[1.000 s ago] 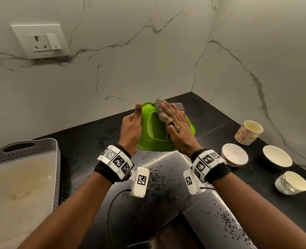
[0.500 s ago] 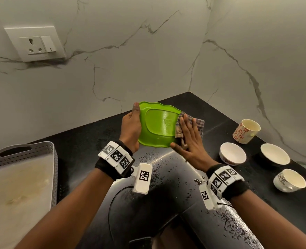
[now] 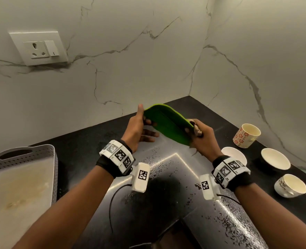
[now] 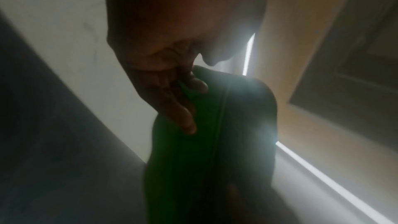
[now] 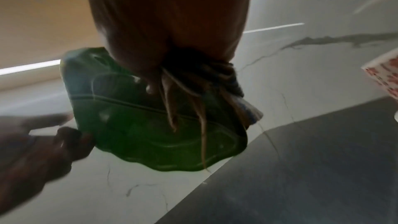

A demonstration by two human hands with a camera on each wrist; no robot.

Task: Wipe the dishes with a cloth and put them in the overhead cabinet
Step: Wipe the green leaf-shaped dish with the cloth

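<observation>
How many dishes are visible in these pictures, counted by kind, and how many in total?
Green plastic plate: 1
White round bowls: 2
Cups: 2, a red-flowered cup and a white cup with a dark pattern
Total: 5 dishes

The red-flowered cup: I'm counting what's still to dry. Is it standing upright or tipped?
Tipped. The red-flowered cup leans on the black counter, its mouth angled up toward the right wall.
</observation>
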